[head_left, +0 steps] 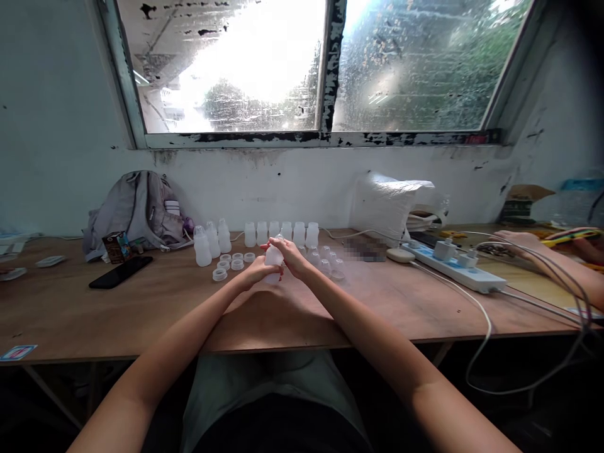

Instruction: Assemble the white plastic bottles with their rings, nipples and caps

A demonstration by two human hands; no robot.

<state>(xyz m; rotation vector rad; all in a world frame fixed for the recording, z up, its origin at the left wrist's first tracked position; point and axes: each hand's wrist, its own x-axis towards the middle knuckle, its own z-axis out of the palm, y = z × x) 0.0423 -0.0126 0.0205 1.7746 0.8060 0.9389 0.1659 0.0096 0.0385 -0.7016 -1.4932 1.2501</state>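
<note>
Below the streaked window (236,69), a person sits close up to the wooden table (160,314), forearms stretched over its edge. Both hands meet on one milky bottle (274,257), which they hold just above the tabletop, near the middle. The left hand (257,270) is wrapped around its body from the side, fingers closed on it, and the right hand (293,257) is clamped over its upper part; those fingers hide most of the top, so from here I can't make out how the cap sits.

Behind the hands stands a row of six pale open-topped bottles (286,233), upright and close together. Just to their left, three capped bottles (212,241) stand in a slanting group, and in front of these lies a cluster of white rings (219,275). Over by the right wrist, small clear caps (324,267) are gathered on the wood.

Farther left, a black phone (120,273) lies flat in front of a small dark carton (117,247) and a grey backpack (136,214) slumped near the wall. Off to the right, a white power strip (455,268) trails cables, and beyond it a co-worker's forearm (561,261) reaches in over the table.
</note>
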